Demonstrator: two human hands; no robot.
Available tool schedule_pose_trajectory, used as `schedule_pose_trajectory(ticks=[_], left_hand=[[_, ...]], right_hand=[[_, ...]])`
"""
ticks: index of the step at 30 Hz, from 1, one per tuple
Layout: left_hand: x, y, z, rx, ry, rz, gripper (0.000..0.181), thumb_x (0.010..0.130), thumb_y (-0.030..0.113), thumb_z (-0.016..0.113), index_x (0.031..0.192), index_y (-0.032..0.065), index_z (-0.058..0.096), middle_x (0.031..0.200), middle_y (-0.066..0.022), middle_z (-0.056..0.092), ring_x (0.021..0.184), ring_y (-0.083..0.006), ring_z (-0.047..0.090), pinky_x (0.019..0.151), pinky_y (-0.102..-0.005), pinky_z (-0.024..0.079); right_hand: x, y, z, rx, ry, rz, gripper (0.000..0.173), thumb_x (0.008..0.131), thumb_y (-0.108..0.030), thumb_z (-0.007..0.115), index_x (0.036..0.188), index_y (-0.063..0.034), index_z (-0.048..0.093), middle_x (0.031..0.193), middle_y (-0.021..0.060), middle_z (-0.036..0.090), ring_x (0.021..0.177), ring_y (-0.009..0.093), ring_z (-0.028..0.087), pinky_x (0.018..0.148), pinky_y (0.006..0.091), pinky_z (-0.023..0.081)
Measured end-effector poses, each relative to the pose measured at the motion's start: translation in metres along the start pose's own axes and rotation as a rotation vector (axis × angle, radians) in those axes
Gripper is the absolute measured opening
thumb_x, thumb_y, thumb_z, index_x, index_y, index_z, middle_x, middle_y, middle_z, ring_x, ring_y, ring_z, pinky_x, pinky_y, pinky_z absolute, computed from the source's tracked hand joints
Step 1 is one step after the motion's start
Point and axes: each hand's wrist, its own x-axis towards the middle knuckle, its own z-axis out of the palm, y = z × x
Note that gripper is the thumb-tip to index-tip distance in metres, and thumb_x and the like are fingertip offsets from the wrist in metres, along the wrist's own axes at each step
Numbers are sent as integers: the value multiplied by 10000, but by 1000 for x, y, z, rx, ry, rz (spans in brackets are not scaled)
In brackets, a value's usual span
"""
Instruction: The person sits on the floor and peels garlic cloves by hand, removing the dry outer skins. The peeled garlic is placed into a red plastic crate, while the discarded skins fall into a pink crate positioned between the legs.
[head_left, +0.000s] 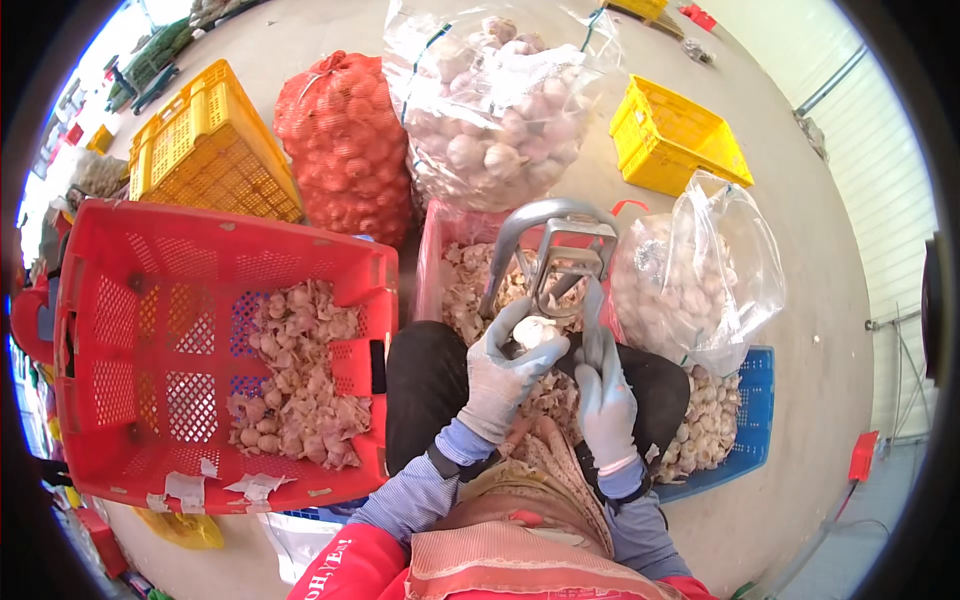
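My left hand (504, 371), in a pale glove with a blue-grey palm, holds a white garlic bulb (535, 331) between thumb and fingers. Close by on the right, my gloved right hand (606, 397) is nearly upright, its fingers around a grey object (593, 319) that is partly hidden and cannot be told clearly. Just beyond both hands stands a curved grey metal frame (514, 234), over a pink-lined container (429, 274) of garlic skins (463, 289). More skins lie on the apron between my legs.
At left stands a large red crate (225, 217) with garlic bulbs and skins. A blue crate (756, 420) of garlic is at right. Beyond are a red mesh sack (345, 142), clear bags of garlic (487, 105) (671, 277) and yellow crates (217, 142) (637, 142).
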Motion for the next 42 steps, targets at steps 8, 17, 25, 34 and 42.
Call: schedule_pose_trajectory(ticks=[8,17,25,34,42], left_hand=[[-27,2,-40,637,-190,440,763,722,117,875,1383,-15,517,1229,-126,605,1095,-163,602,935,-304,500],[-57,-12,-46,60,-289,-255,320,868,20,689,1184,-25,663,985,-116,696,803,-133,639,714,-275,529],[-47,-12,-36,633,-492,253,669,788,114,808,1394,43,533,1192,-101,644,1040,-148,613,882,-272,509],[-38,-14,-45,-128,-463,-182,682,853,63,673,1475,0,400,1216,-73,634,1079,-161,631,959,-305,498],[3,-2,-21,-52,-337,-146,533,846,71,712,1346,-10,544,1114,-44,685,935,-101,651,823,-245,528]], right_hand=[[-34,-43,-12,143,-46,-288,521,825,-49,722,1310,52,561,1136,215,679,1018,296,685,892,344,535],[-38,-2,0,1203,-375,681,464,1002,-416,559,1216,-7,605,1067,106,670,875,188,691,758,332,598],[-48,1,-5,650,-243,399,453,1015,-418,541,1070,15,659,917,99,691,840,157,671,737,308,572],[-5,14,-25,152,158,-74,462,934,-240,659,1277,55,568,1128,221,685,1023,312,676,857,354,528],[-6,-38,-65,570,-253,237,320,991,-212,567,1156,59,605,755,104,693,697,170,680,668,286,530]])
